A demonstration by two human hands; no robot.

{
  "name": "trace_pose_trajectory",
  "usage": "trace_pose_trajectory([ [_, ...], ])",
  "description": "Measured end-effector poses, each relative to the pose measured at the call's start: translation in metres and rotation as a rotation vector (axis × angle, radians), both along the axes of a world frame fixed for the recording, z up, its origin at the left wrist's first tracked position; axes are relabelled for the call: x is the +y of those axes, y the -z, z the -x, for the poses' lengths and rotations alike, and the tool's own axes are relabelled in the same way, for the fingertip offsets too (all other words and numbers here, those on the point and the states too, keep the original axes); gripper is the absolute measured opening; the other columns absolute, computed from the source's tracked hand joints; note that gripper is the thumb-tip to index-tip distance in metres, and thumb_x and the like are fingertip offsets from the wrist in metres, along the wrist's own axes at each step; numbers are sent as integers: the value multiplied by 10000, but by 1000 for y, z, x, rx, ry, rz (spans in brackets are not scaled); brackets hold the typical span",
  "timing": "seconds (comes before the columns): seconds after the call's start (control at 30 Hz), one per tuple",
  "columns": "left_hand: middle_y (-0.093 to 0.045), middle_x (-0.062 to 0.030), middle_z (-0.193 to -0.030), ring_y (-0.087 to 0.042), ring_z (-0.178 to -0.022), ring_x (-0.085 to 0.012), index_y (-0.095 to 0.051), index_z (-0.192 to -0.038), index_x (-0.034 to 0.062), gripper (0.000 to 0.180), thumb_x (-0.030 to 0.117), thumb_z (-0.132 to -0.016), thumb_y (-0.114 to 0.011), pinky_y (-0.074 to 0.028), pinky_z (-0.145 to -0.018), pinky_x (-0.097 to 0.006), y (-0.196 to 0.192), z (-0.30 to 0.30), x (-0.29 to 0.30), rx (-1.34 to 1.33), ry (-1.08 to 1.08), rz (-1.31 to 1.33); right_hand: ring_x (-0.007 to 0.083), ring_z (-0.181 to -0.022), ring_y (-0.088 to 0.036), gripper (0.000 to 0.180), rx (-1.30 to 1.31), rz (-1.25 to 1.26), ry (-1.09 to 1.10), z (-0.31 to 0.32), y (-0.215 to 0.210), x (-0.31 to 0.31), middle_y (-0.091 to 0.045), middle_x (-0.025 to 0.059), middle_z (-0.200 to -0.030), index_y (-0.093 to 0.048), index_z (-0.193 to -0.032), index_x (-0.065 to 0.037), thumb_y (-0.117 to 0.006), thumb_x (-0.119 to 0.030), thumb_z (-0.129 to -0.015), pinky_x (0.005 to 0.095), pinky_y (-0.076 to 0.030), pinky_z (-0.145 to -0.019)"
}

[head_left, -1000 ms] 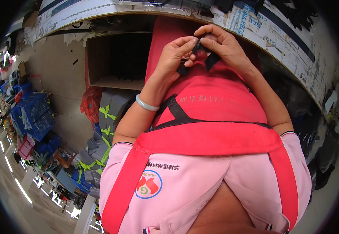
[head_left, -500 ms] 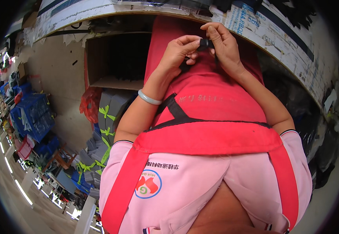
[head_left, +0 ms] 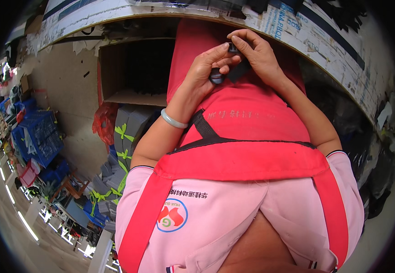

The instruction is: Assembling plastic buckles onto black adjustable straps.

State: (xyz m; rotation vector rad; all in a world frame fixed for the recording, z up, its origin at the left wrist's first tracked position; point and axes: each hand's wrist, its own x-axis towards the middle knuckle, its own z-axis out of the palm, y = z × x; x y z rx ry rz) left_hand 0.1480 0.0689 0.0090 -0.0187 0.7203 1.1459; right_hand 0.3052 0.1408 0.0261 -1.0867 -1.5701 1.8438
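Observation:
My left hand (head_left: 208, 64) is closed above the red apron (head_left: 247, 125), its thumb and forefinger pinching a small black band (head_left: 233, 48). A second black piece, rounded and shiny (head_left: 216, 76), is tucked under the lower fingers of that hand. From the right, my right hand (head_left: 259, 53) meets it with thumb and fingers pinched at the same band. A flat black strip (head_left: 239, 71) hangs down between the two hands. The tips of some right fingers are partly hidden. Whether the strip and the band are one piece I cannot tell.
A worn white worktable edge (head_left: 320, 52) curves just beyond my hands. To the left stands an open cardboard box (head_left: 136, 97) with dark contents. Nearer lie a red plastic bag (head_left: 105, 123), grey bundles tied with green ribbon (head_left: 123, 132) and blue crates (head_left: 38, 136).
Both hands have shifted slightly left. The black band has turned between the fingertips, and the rounded black piece under my left fingers and the hanging strip now show more plainly.

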Motion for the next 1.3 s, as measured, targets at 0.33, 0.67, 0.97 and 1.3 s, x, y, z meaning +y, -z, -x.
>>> trace_pose_trajectory([
  [0.33, -697, -152, -887, -574, -609, -92, -606, -1128, -37, 325, 224, -936, -620, -437, -535, -180, -11, 4, 0, 260, 39, -4, 54, -860, -566, 205, -40, -86, -157, -14, -10, 10, -624, 11, -975, -662, -1054, -43, -649, -183, -905, 200, -460, -762],
  [0.67, -692, -94, -846, -448, -457, -51, -669, -1071, -29, 271, 177, -895, -678, -316, -400, -185, -36, 2, 0, 673, -106, -90, 32, -592, -553, 84, 232, -188, 56, -10, -55, 1, -626, -19, -797, -683, -973, -69, -632, -107, -918, 161, -429, -509],
  [0.97, -671, -7, -744, -546, -599, -38, -711, -1015, -19, 201, 126, -877, -695, -433, -523, -179, -26, -8, -4, 899, -148, -226, 39, -572, -555, 147, -160, -84, -47, -9, -30, 3, -589, -20, -687, -616, -979, -31, -662, -138, -889, 176, -439, -502],
  [1.3, -611, 19, -752, -477, -550, -18, -715, -997, 1, 161, -21, -840, -687, -360, -482, -167, -20, -8, -10, 996, -231, -457, 78, -653, -611, 255, 84, 143, 22, -5, -36, 2, -588, 19, -736, -599, -1094, 3, -600, -206, -948, 203, -531, -597],
])
